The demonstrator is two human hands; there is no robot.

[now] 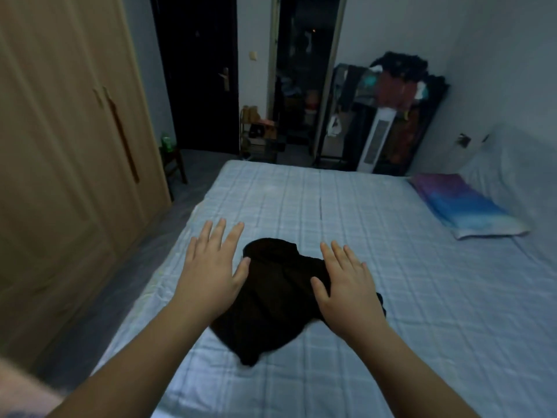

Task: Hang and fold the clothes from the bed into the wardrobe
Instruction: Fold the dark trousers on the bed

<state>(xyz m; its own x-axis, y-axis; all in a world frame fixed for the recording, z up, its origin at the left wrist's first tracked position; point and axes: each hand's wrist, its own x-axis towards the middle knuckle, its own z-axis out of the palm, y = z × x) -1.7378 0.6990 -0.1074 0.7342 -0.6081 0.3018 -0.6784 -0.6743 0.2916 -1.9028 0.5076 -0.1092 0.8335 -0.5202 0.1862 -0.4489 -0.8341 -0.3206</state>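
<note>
1. Both forearms are reaching in from the bottom edge, palms down, over the bed (pixel 391 230).
2. Left hand (pixel 211 267) is lying flat, fingers straight and spread, gripping nothing. Its thumb tip is sitting at the left edge of the black garment (pixel 271 300); the other fingers are pointing past it over bare sheet.
3. Right hand (pixel 346 285) is also flat, fingers straight and slightly spread, gripping nothing. Its palm and thumb are lying over the garment's right part; can't tell whether it's pressing down or just hovering.
4. The garment is lying crumpled on the checked light-blue sheet, between the two thumbs, with its bulk trailing back under the wrists toward the camera.
5. Beyond the right fingertips, well apart, a purple-and-blue pillow (pixel 464 203) is lying at the bed's right side.
6. Left of the left fingers, the light wooden wardrobe (pixel 66 140) is standing with its doors closed.
7. Far beyond the fingertips, past the bed's end: a dark door (pixel 199 70), a white tower fan (pixel 376 140), and a dark rack piled with clothes (pixel 401 86).
</note>
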